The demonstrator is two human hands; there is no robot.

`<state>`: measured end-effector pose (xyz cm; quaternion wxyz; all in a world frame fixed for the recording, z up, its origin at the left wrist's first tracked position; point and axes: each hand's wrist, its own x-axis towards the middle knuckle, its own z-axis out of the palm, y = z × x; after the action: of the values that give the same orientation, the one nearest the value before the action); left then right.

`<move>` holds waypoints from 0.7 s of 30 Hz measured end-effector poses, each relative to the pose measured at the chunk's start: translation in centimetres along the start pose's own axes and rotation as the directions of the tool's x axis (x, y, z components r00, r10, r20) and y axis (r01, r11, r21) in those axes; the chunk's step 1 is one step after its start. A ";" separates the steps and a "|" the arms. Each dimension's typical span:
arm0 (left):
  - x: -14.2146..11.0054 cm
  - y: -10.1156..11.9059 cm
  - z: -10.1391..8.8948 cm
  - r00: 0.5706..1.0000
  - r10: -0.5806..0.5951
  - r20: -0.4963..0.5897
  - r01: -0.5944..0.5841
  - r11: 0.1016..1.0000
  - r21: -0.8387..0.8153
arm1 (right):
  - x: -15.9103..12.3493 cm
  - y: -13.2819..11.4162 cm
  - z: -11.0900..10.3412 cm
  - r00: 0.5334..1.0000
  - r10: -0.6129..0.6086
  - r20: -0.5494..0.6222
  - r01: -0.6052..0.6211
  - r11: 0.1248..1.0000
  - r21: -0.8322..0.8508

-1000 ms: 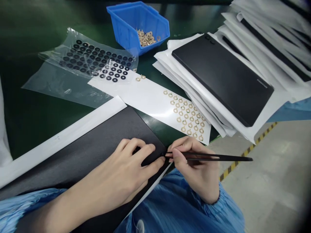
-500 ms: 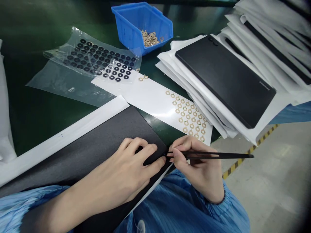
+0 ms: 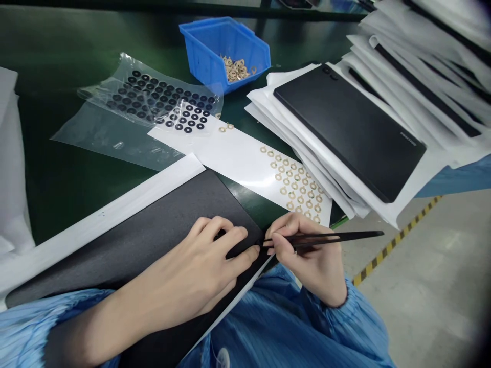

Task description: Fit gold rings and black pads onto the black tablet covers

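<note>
My left hand [image 3: 209, 266] rests palm down on a long flat black panel [image 3: 153, 240], its fingers bent and apart. One fingertip presses near the panel's right edge, close to the tips of black tweezers [image 3: 345, 236]. My right hand [image 3: 307, 255] pinches these tweezers between thumb and fingers, and their points meet the panel's corner area. Whatever lies at the points is too small and hidden to make out. Beyond the panel is a white sheet [image 3: 238, 153] with rows of gold-coloured rings; clear film [image 3: 103, 122] with black rings overlaps its left end.
A blue bin [image 3: 207, 61] of loose gold-coloured rings stands at the back. At right, a black panel [image 3: 349, 133] tops a stack of white foam sleeves [image 3: 264, 102]. More wrapped panels [image 3: 422, 76] pile behind it. White wrapping [image 3: 11, 153] stands at far left.
The back end of the tweezers has tipped slightly upward and swung in a little, while their points stay at the same spot. My left hand keeps its place; the camera view shifts slightly.
</note>
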<state>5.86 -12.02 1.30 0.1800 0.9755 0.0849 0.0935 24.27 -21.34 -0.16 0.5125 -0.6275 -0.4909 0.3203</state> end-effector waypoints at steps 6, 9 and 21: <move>0.0 0.0 0.1 1.000 0.005 0.011 -0.005 1.000 -0.007 | -0.4 0.2 0.4 0.998 0.003 -0.055 -0.004 1.000 -0.016; 0.0 -0.1 0.2 1.000 0.006 0.011 -0.006 1.000 -0.012 | -0.3 0.3 0.2 0.998 -0.047 -0.039 0.044 0.996 -0.072; -0.1 0.0 0.0 1.000 0.008 0.022 -0.008 1.000 -0.020 | 0.6 0.3 -0.7 0.994 -0.063 0.090 0.062 0.998 0.010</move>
<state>5.76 -12.05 1.24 0.1901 0.9750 0.0782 0.0844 25.15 -21.02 -0.16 0.5021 -0.5948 -0.5316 0.3338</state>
